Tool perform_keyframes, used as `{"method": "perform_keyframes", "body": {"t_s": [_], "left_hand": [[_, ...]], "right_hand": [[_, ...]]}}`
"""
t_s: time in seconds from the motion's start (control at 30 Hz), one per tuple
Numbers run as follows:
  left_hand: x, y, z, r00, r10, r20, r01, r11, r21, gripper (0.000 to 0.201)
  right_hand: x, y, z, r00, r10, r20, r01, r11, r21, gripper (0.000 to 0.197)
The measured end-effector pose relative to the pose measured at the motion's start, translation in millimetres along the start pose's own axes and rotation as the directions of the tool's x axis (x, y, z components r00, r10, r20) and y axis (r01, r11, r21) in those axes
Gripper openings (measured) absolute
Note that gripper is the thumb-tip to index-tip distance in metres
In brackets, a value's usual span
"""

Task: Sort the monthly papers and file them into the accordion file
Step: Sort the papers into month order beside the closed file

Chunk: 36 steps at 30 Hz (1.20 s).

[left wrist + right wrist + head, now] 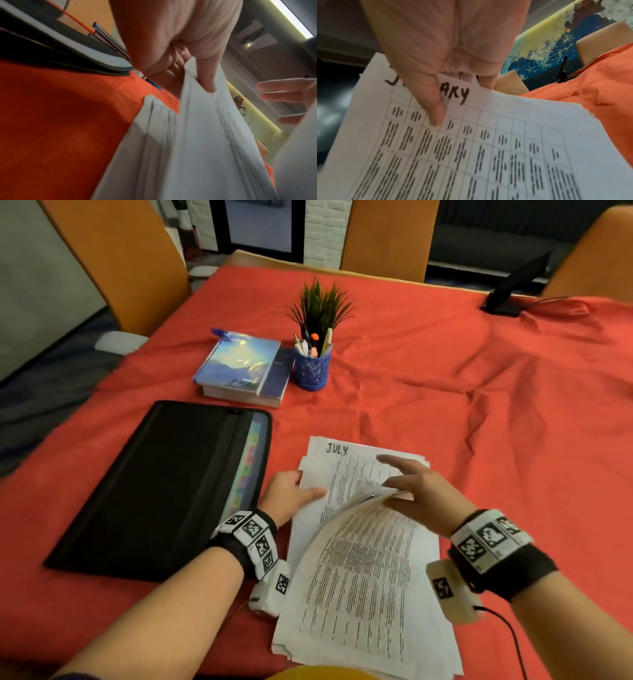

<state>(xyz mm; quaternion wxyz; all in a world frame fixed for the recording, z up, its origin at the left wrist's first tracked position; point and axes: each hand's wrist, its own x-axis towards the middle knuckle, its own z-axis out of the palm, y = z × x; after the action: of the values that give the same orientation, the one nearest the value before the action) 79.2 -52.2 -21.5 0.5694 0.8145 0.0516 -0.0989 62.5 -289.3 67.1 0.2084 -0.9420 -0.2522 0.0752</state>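
A stack of printed monthly papers lies on the red cloth in front of me. My right hand pinches the top edge of a lifted sheet, thumb on its face and fingers behind; its handwritten heading ends in "ARY". Beneath it a sheet headed "JULY" is uncovered. My left hand holds the left edge of that part of the stack, thumb on top and fingers under. The black accordion file lies flat to the left, with coloured tabs showing along its open right edge.
Two stacked books, a blue pen pot and a small green plant stand behind the file. A black stand sits at the far right corner. Orange chairs surround the table. Wrinkled red cloth stretches to the right.
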Motion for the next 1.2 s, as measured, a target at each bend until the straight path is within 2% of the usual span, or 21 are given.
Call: {"method": "perform_keyframes", "body": {"t_s": [0.07, 0.17, 0.3, 0.33, 0.37, 0.4, 0.43, 0.53, 0.6, 0.7, 0.77, 0.83, 0.9, 0.93, 0.97, 1.0, 1.07, 1.1, 1.17, 1.2], "left_hand": [[0.6, -1.1, -0.2, 1.000, 0.010, 0.012, -0.009, 0.999, -0.046, 0.025], [3.0, -5.2, 1.1, 0.999, 0.030, 0.014, -0.029, 0.997, -0.078, 0.020], [3.5, -10.0, 4.0, 0.998, 0.026, 0.052, -0.019, 0.992, -0.122, 0.014], [3.3, -10.0, 3.0, 0.999, 0.014, 0.045, -0.008, 0.991, -0.131, 0.018], [4.6, -11.7, 2.5, 0.999, 0.007, 0.031, -0.003, 0.992, -0.125, 0.032], [5.8, -13.9, 2.3, 1.000, 0.010, 0.010, -0.009, 0.995, -0.095, 0.043], [7.1, -14.9, 1.9, 0.999, 0.023, -0.026, -0.024, 0.999, -0.039, 0.043], [9.4, -16.4, 0.6, 0.969, 0.118, -0.219, -0.079, 0.981, 0.179, 0.043], [10.8, -13.2, 1.5, 0.959, 0.141, -0.244, -0.078, 0.965, 0.251, 0.033], [15.7, -15.0, 6.8, 0.993, 0.009, -0.120, 0.031, 0.947, 0.321, 0.034], [18.7, -13.8, 11.2, 0.997, -0.077, -0.031, 0.082, 0.905, 0.417, 0.040], [22.3, -10.4, 15.6, 0.994, -0.111, 0.004, 0.096, 0.881, 0.464, 0.046], [26.7, -7.4, 19.2, 0.991, -0.129, 0.019, 0.102, 0.857, 0.506, 0.039], [28.5, -6.0, 19.9, 0.992, -0.122, 0.017, 0.096, 0.855, 0.509, 0.027], [30.0, -5.1, 19.7, 0.995, -0.101, 0.018, 0.080, 0.875, 0.477, 0.014], [30.4, -3.8, 18.4, 0.997, -0.078, 0.017, 0.064, 0.904, 0.422, 0.015], [30.1, -1.9, 15.3, 1.000, -0.029, 0.000, 0.028, 0.956, 0.290, 0.033], [27.7, 0.6, 13.2, 1.000, -0.010, -0.015, 0.012, 0.980, 0.199, 0.034], [19.0, 7.1, 7.9, 1.000, 0.017, 0.001, -0.017, 1.000, 0.009, 0.027], [13.0, 11.3, 5.5, 0.998, 0.037, 0.055, -0.033, 0.998, -0.062, 0.022]], "right_hand": [[9.3, 4.4, 13.3, 0.999, -0.003, -0.044, 0.001, 0.999, -0.032, 0.017], [21.5, 10.4, 24.6, 0.998, -0.036, -0.052, 0.033, 0.997, -0.064, 0.016], [25.5, 12.9, 30.1, 0.999, 0.015, -0.041, -0.016, 0.999, -0.034, 0.014], [24.4, 13.2, 31.5, 0.999, 0.019, -0.043, -0.021, 0.999, -0.030, 0.014], [23.2, 14.1, 33.3, 0.999, 0.021, -0.042, -0.022, 0.999, -0.031, 0.013], [22.0, 15.0, 34.8, 0.999, 0.024, -0.034, -0.026, 0.999, -0.031, 0.011], [20.8, 15.5, 36.0, 0.999, 0.037, -0.015, -0.037, 0.999, -0.028, 0.011], [19.5, 20.7, 42.5, 0.997, 0.072, 0.038, -0.072, 0.997, -0.010, 0.014], [19.5, 20.8, 45.6, 0.994, 0.081, 0.067, -0.081, 0.997, -0.001, 0.016], [18.0, 17.5, 48.5, 0.995, 0.066, 0.079, -0.064, 0.998, -0.019, 0.018], [15.3, 14.9, 48.4, 0.995, 0.062, 0.074, -0.059, 0.997, -0.045, 0.017], [12.2, 13.3, 47.8, 0.996, 0.064, 0.060, -0.060, 0.997, -0.054, 0.016], [9.1, 13.2, 47.3, 0.997, 0.056, 0.045, -0.054, 0.998, -0.043, 0.015], [7.4, 13.8, 47.1, 0.998, 0.048, 0.035, -0.047, 0.998, -0.035, 0.014], [5.9, 14.9, 46.6, 0.999, 0.039, 0.023, -0.038, 0.999, -0.027, 0.013], [4.1, 16.8, 46.3, 1.000, 0.024, 0.004, -0.024, 0.999, -0.021, 0.012], [0.0, 22.9, 45.7, 0.998, -0.020, -0.063, 0.019, 1.000, -0.016, 0.013], [-1.7, 25.1, 44.4, 0.995, -0.035, -0.097, 0.033, 0.999, -0.021, 0.014], [-3.1, 26.2, 39.1, 0.987, -0.059, -0.152, 0.051, 0.997, -0.051, 0.013], [-2.4, 26.3, 35.5, 0.981, -0.082, -0.176, 0.070, 0.995, -0.072, 0.011]]}}
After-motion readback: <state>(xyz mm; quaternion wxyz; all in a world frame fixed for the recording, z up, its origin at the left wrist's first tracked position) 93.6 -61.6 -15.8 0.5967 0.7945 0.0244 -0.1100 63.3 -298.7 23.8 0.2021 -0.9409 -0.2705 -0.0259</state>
